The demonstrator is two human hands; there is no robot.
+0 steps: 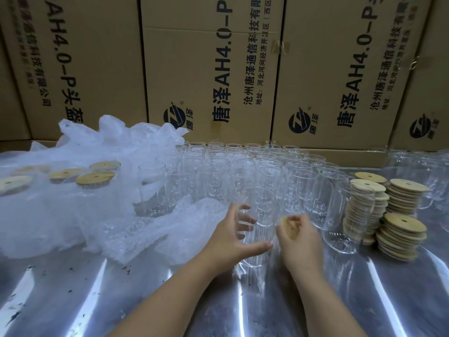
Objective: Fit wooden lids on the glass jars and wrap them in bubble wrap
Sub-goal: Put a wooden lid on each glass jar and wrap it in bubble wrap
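Left hand [233, 237] curls its grip round a glass jar [261, 210] at the middle of the shiny tabletop [364, 300]. Right hand [302, 244] pinches a wooden lid [288, 227] just beside it. Bubble wrap [158, 229] lies left, lid stacks [402, 231] right.

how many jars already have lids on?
5 lidded jars, all at left in the bubble wrap: far-left edge, faint one behind it, two mid-pile, one behind them. Wrap may hide more.
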